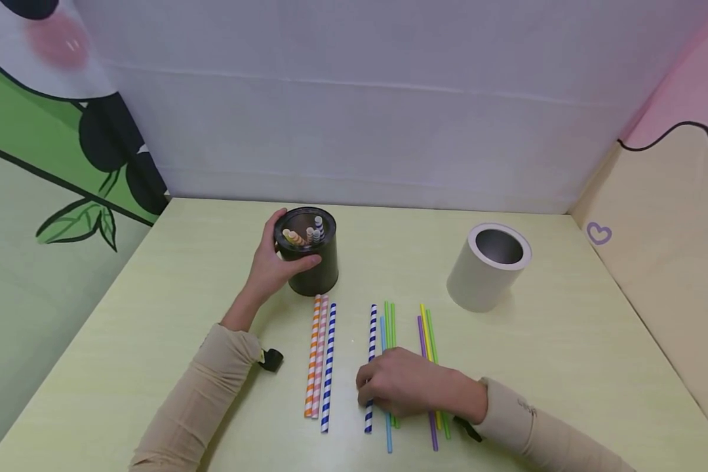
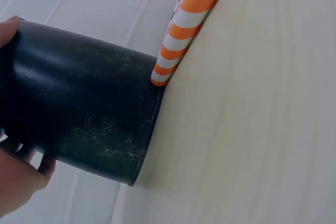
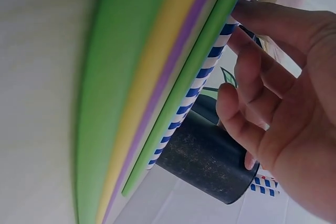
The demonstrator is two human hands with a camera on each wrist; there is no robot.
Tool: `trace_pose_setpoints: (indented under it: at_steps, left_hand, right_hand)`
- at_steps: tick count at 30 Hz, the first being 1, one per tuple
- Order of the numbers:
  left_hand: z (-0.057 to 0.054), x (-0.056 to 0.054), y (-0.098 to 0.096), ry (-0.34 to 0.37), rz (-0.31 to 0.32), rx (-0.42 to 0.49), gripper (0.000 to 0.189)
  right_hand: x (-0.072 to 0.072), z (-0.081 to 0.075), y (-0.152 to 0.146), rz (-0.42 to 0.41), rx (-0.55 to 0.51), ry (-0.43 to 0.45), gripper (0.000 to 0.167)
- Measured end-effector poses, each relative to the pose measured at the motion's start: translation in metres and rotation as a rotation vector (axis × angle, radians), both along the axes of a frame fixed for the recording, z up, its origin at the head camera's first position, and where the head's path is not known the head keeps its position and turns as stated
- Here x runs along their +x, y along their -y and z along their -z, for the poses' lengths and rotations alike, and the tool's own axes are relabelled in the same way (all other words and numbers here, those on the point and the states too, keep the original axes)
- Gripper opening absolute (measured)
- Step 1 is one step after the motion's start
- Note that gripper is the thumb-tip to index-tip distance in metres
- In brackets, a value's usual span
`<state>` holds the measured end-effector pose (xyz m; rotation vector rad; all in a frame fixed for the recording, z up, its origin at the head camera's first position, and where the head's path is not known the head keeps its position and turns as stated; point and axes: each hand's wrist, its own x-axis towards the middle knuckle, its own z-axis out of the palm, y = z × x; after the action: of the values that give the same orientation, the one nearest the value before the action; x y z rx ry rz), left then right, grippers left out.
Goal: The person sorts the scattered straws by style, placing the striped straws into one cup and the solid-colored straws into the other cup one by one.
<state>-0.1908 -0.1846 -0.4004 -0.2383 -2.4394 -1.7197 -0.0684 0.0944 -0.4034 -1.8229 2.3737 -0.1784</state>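
Observation:
My left hand (image 1: 271, 265) grips a black cylindrical cup (image 1: 321, 272) around its upper side, the thumb across the front. The cup stands upright on the table, with several striped paper straws (image 1: 297, 238) leaning inside it. At the lower middle, my right hand (image 1: 410, 381) pinches a blue-and-white striped straw (image 1: 372, 328) between thumb and fingertips; its other fingers are loosely bent in the right wrist view. This straw lies along the table. Under the right hand run a light blue straw (image 1: 389, 432) and green straws (image 1: 393, 321).
Orange-striped (image 1: 313, 354), pink-striped (image 1: 320, 360) and blue-striped (image 1: 328, 367) straws lie in front of the black cup. Purple (image 1: 433, 432), yellow (image 1: 426, 331) and green (image 1: 432, 334) straws lie beneath the right wrist. A white cup (image 1: 474, 282) stands tilted-looking at the right. A pale wall closes the back.

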Motion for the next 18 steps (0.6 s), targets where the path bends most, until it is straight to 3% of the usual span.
trace_pose_setpoints:
  at_steps: [10, 18]
  left_hand:
    - [0.002, -0.003, -0.001, 0.024, 0.010, -0.007, 0.103]
    - [-0.007, 0.004, -0.002, 0.020, 0.009, -0.010, 0.100]
  right_hand:
    - [0.000, -0.001, 0.000, -0.011, -0.035, -0.037, 0.019]
    - [-0.002, -0.015, 0.001, 0.001, -0.090, -0.110, 0.016]
